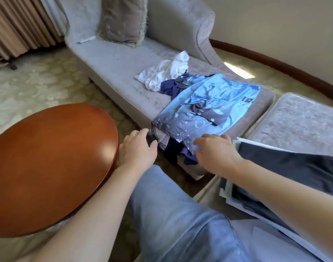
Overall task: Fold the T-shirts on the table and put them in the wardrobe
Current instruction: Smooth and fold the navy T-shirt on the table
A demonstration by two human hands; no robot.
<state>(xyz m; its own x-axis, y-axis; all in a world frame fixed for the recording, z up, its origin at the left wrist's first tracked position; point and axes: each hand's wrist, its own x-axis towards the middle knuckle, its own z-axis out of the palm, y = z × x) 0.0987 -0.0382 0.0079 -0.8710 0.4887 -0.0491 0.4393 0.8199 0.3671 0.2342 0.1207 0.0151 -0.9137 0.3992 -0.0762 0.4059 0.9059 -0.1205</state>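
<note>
A light blue patterned T-shirt lies spread on top of a pile of clothes at the near end of a grey chaise. Dark blue garments and a crumpled white shirt lie behind it. More dark and pale cloth hangs from under the pile's near edge. My left hand reaches to the pile's near left corner, fingers relaxed and fingertips at the cloth. With straight fingers, my right hand touches the blue shirt's near hem. Neither hand grips anything.
A round polished wooden table stands at the left, close to my left arm. A stack of folded dark and white garments lies at the right. A grey ottoman sits beyond it. A cushion leans on the chaise back. My knee in jeans is below.
</note>
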